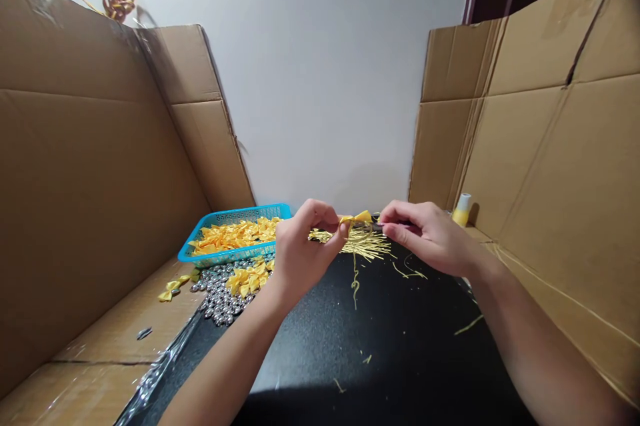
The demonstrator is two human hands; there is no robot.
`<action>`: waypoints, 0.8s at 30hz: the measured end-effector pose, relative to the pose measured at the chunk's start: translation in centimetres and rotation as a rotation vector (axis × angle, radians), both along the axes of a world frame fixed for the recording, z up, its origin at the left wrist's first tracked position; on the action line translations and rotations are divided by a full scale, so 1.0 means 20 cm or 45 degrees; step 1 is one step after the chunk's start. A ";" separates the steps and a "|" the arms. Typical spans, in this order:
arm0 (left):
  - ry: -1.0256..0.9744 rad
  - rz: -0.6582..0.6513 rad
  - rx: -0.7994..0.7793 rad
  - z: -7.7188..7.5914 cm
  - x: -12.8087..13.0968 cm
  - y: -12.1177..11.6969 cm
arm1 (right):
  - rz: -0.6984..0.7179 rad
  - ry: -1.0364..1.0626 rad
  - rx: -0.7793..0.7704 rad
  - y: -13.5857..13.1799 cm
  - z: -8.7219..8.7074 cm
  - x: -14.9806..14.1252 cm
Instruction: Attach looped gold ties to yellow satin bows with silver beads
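My left hand [303,249] is closed in a pinch on a small yellow ribbon bow [356,218], held above the black table [360,339]. My right hand [425,236] is closed too, fingers pinched round a thin dark tool [376,227] whose tip meets the bow. Both hands hover over a heap of thin yellow cords [365,243] lying on the table behind them.
A blue basket [220,256] of yellow ribbon pieces stands at the left. Beside it lie silver beads [220,299] and finished yellow bows [250,277]. Cardboard walls [95,179] flank both sides. A small yellow-and-white bottle [462,209] stands at the right. Cord scraps dot the table.
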State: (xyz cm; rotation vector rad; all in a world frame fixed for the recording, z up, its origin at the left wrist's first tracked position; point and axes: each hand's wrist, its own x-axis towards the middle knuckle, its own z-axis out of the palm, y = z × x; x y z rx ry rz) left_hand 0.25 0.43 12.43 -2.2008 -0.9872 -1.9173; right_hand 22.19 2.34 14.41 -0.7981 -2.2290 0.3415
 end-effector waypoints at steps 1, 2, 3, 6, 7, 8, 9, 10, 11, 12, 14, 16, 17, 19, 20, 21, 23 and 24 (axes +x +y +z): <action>-0.019 -0.001 -0.008 0.00 0.00 0.00 | -0.028 0.027 0.038 0.00 -0.01 -0.02; -0.036 0.001 -0.013 -0.01 0.00 0.00 | -0.050 0.032 0.062 0.00 -0.02 -0.03; -0.051 0.004 -0.015 -0.01 0.00 0.00 | -0.066 0.021 0.076 0.00 -0.03 -0.04; -0.067 0.005 -0.016 -0.01 -0.01 -0.01 | -0.098 -0.007 0.096 0.01 -0.03 -0.04; -0.064 0.003 -0.013 -0.01 -0.01 -0.01 | -0.104 0.000 0.105 0.01 -0.03 -0.04; -0.058 0.002 -0.013 -0.01 -0.01 -0.01 | -0.109 0.012 0.114 0.01 -0.03 -0.04; -0.052 0.003 -0.012 -0.01 -0.01 -0.01 | -0.112 0.020 0.121 0.00 -0.03 -0.04; -0.049 0.005 -0.012 -0.01 0.00 -0.01 | -0.114 0.024 0.126 0.00 -0.03 -0.04; -0.047 0.009 -0.012 -0.01 0.00 -0.01 | -0.118 0.028 0.131 0.00 -0.02 -0.04; -0.046 0.012 -0.012 -0.01 0.00 0.00 | -0.125 0.032 0.136 0.00 -0.02 -0.05; -0.044 0.022 -0.010 -0.01 0.00 0.00 | -0.140 0.039 0.145 0.00 -0.03 -0.05; -0.035 0.035 -0.001 -0.01 0.00 0.00 | -0.153 0.039 0.162 0.00 -0.03 -0.05; -0.027 0.042 0.005 -0.02 0.00 0.00 | -0.159 0.037 0.170 0.00 -0.03 -0.06; -0.011 0.056 0.012 -0.02 0.00 0.01 | -0.171 0.041 0.185 0.01 -0.04 -0.06; -0.003 0.062 0.014 -0.02 0.00 0.01 | -0.177 0.044 0.191 0.01 -0.04 -0.06; 0.005 0.069 0.016 -0.02 0.00 0.01 | -0.183 0.047 0.196 0.02 -0.04 -0.06; 0.016 0.078 0.023 -0.02 0.00 0.01 | -0.194 0.060 0.212 0.03 -0.05 -0.07; 0.018 0.081 0.026 -0.02 0.00 0.01 | -0.200 0.066 0.221 0.03 -0.05 -0.07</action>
